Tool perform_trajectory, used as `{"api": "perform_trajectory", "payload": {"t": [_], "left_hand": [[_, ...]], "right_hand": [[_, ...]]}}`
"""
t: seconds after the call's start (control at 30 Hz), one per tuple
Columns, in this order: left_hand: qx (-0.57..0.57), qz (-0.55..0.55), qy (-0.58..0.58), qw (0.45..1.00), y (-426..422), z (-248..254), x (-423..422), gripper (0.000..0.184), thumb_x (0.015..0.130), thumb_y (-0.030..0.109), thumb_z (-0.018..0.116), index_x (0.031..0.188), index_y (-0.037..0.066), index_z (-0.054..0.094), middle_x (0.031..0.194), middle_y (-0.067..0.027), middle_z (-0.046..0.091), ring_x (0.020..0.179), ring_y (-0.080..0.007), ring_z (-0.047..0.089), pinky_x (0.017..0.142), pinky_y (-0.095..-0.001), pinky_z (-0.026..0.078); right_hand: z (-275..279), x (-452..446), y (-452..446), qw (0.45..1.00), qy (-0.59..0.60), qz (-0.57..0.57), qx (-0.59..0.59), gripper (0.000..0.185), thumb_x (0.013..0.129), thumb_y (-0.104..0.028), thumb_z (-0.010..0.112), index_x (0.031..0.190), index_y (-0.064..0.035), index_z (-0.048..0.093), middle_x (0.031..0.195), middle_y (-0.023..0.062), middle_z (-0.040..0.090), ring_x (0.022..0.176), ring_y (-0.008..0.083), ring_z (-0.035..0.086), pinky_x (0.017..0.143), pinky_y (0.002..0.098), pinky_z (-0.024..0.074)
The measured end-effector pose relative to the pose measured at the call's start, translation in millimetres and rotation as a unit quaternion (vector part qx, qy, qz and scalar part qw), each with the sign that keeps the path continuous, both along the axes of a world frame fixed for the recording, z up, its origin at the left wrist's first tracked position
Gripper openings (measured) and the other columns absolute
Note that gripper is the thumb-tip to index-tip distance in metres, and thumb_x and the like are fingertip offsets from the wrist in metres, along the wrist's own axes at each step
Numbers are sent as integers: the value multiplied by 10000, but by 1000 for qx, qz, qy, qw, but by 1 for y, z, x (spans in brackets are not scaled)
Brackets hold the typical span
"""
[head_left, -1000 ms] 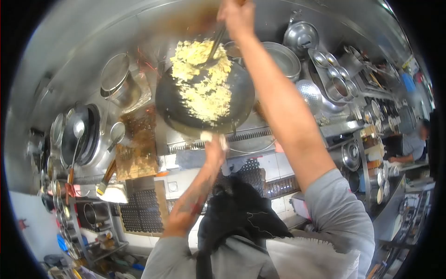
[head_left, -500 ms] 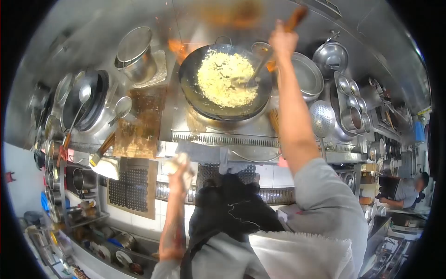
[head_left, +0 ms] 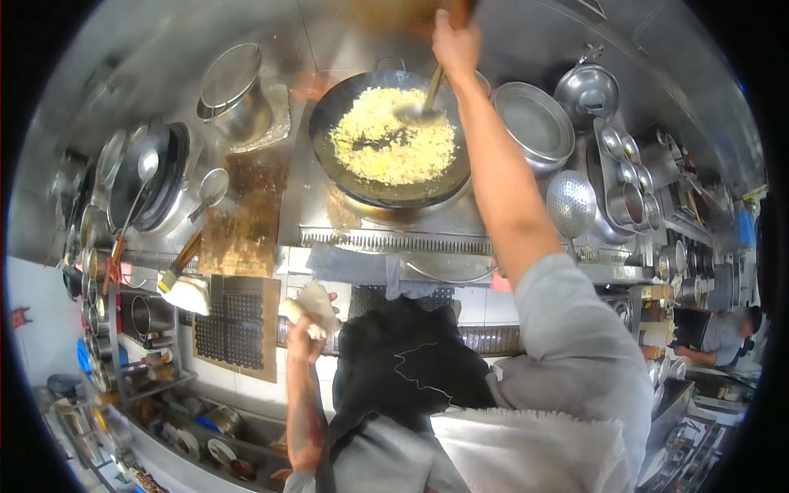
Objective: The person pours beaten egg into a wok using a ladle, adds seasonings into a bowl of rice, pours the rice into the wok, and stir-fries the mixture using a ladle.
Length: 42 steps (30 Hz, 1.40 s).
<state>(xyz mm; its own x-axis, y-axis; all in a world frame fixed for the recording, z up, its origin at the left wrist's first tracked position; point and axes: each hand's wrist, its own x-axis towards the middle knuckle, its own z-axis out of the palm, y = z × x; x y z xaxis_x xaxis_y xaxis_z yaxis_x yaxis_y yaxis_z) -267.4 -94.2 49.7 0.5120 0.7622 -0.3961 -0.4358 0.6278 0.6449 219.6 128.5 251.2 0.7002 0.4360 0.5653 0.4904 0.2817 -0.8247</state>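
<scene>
A black wok [head_left: 329,168] sits on the stove with yellow fried rice [head_left: 403,156] spread inside it. My right hand [head_left: 457,45] is stretched out beyond the wok and closed round the wooden handle of a wok ladle [head_left: 433,92]. The ladle's head is blurred and rests in the far part of the rice, so its exact shape is hard to make out. Low on the left, in front of the stove edge, my left hand [head_left: 302,338] grips a folded pale cloth [head_left: 319,302]. A grey cloth [head_left: 353,264] hangs over the stove's front edge near it.
Right of the wok stand a round metal pan [head_left: 534,123] and a perforated skimmer [head_left: 571,201]. To the left are a metal pot with a strainer [head_left: 246,115], a brown board [head_left: 238,218] and a second wok [head_left: 168,185]. Another person [head_left: 723,337] is at the far right.
My right hand has moved left and farther away, drawing the ladle to the far side of the rice. The rice has shifted in the wok. My left hand and its cloth moved slightly lower.
</scene>
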Motion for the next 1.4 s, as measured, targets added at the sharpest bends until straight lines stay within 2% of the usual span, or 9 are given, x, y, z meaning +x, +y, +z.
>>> {"api": "perform_trajectory", "payload": {"t": [0.17, 0.37, 0.43, 0.6, 0.7, 0.87, 1.2, 1.3, 1.4], "left_hand": [[-18, -67, 43, 997, -2, -7, 5, 660, 856, 217, 538, 1473, 63, 357, 1355, -227, 535, 1085, -298, 612, 891, -443, 530], [-52, -176, -23, 983, 26, -18, 74, 623, 903, 395, 530, 1417, 62, 414, 1271, -260, 578, 1147, -417, 593, 993, -556, 476], [-77, -185, -13, 980, 38, -9, 106, 615, 904, 409, 531, 1400, 60, 431, 1247, -262, 590, 1122, -418, 608, 982, -569, 478], [-187, -200, -25, 962, 105, -5, 205, 415, 919, 420, 528, 1159, 82, 536, 1062, -175, 638, 959, -336, 650, 858, -572, 498], [-201, -165, 32, 965, 121, -19, 244, 326, 942, 398, 503, 1067, 99, 545, 925, -125, 628, 830, -294, 641, 736, -531, 523], [-100, -135, 20, 986, 141, -83, 271, 158, 978, 238, 491, 1000, 97, 559, 833, -77, 608, 690, -215, 598, 558, -362, 504], [-222, -27, -39, 974, 10, 83, 177, 87, 974, 155, 558, 1037, 102, 528, 883, -61, 634, 746, -188, 655, 617, -304, 575], [-87, -81, 64, 991, 54, 62, 221, 62, 952, 138, 573, 1013, 137, 560, 855, -42, 618, 626, -154, 588, 512, -282, 483], [312, -205, 188, 908, 72, -145, 219, 212, 984, 137, 491, 1180, 66, 529, 982, -109, 611, 791, -149, 625, 645, -247, 546]], "right_hand": [[-8, -30, 1, 965, 169, 201, -16, 388, 938, -219, 611, 594, -53, 539, 490, -6, 511, 379, 124, 474, 401, 295, 373], [-33, -94, -52, 980, -109, 104, 133, 439, 874, -405, 666, 700, -3, 639, 594, 117, 636, 577, 253, 653, 577, 419, 500], [-27, -36, -49, 992, 69, 76, -79, 423, 926, -268, 669, 570, -100, 514, 492, -6, 504, 428, 106, 494, 425, 296, 395], [-20, -7, -112, 994, 73, -46, -67, 407, 950, -309, 641, 622, -112, 503, 539, -9, 505, 435, 108, 461, 426, 295, 374], [-27, -29, -89, 965, 115, 202, -117, 384, 948, -222, 649, 629, -109, 468, 542, -23, 444, 447, 105, 411, 431, 278, 331], [-67, -99, -133, 976, 151, 143, 58, 399, 974, -188, 596, 615, -94, 449, 518, -5, 437, 446, 108, 414, 445, 281, 335], [71, -128, -162, 985, 157, 52, -51, 393, 936, -288, 640, 631, -78, 507, 520, 0, 483, 388, 119, 412, 404, 308, 344], [4, -118, -137, 992, 106, -63, -14, 410, 956, -276, 608, 613, -65, 534, 537, 15, 512, 421, 123, 437, 434, 308, 364], [-105, -127, -159, 997, 9, -31, 66, 454, 991, -280, 555, 616, -24, 553, 553, 27, 536, 516, 128, 494, 520, 319, 406]]}}
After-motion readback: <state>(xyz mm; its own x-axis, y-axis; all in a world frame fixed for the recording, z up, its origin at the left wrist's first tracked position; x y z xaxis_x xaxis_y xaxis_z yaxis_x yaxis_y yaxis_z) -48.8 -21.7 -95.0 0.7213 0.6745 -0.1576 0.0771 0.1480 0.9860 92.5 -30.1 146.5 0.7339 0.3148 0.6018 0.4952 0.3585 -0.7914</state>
